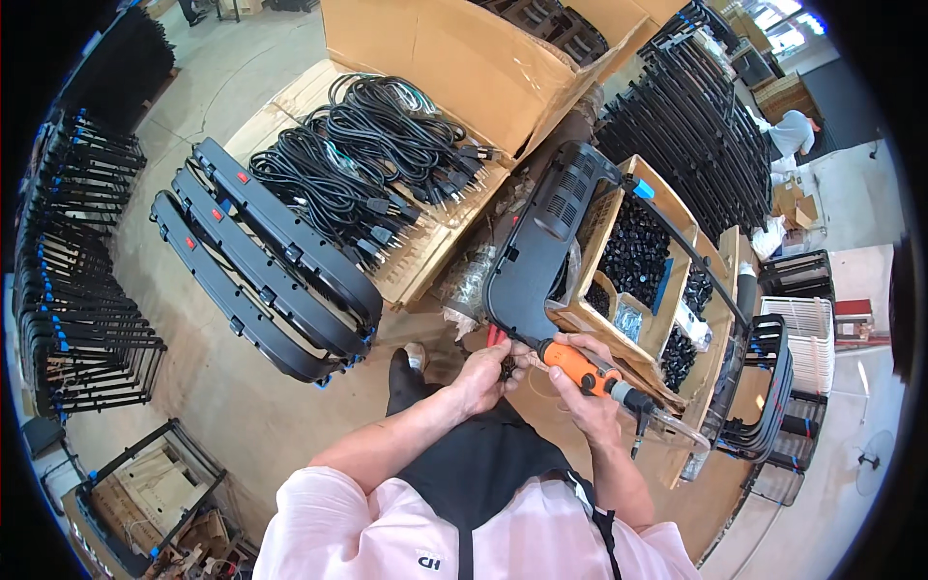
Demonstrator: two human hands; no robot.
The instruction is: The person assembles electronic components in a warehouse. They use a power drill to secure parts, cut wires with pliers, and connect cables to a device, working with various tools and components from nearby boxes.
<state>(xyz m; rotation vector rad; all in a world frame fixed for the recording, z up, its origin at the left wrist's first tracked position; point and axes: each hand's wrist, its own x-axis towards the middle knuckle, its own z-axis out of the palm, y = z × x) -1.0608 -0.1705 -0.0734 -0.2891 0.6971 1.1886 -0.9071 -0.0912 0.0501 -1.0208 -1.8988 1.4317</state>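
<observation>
My right hand [592, 404] is closed round an orange power screwdriver [580, 369], whose front end points left toward a black curved plastic housing [527, 275]. A cord hangs from the screwdriver's rear. Close by the tool's tip, my left hand [488, 379] is closed, its fingers pinched at the lower end of the housing; a small dark piece shows at them, too small to name. Something red [496, 335] sticks out just above those fingers. The housing has a vented, rounded box [565, 200] at its upper end and stands tilted beside a wooden parts bin.
Bundled black power cords [372, 155] lie on a cardboard-covered surface. Left of them stand three curved black housings with red switches [217, 215]. The wooden bin [650, 333] holds small black parts [633, 249]. Black frames [677, 135] are stacked at right and far left; another person [793, 133] is far right.
</observation>
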